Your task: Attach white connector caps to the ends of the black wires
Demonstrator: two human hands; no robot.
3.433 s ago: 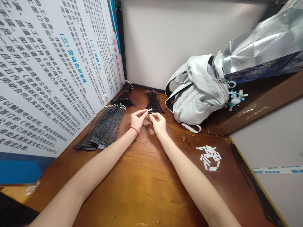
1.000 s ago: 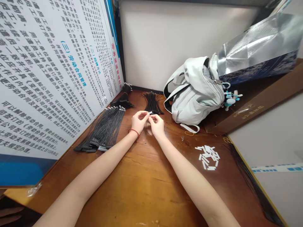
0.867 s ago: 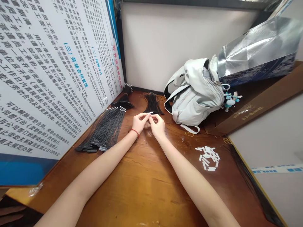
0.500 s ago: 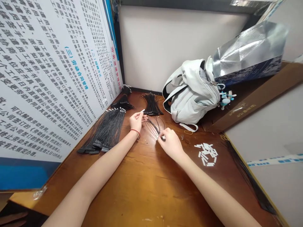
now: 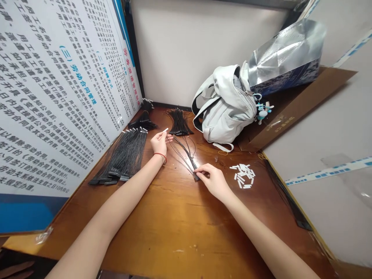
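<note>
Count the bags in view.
2: a pale backpack on the desk, and a silver bag just behind it on brown cardboard.

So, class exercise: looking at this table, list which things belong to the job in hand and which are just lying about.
Job in hand:
left hand pinching a white strip
right hand on a loose black wire bundle
stacked black wire bundles
pile of white strips

Lying about:
pale grey backpack
silvery bag
printed wall notice
</note>
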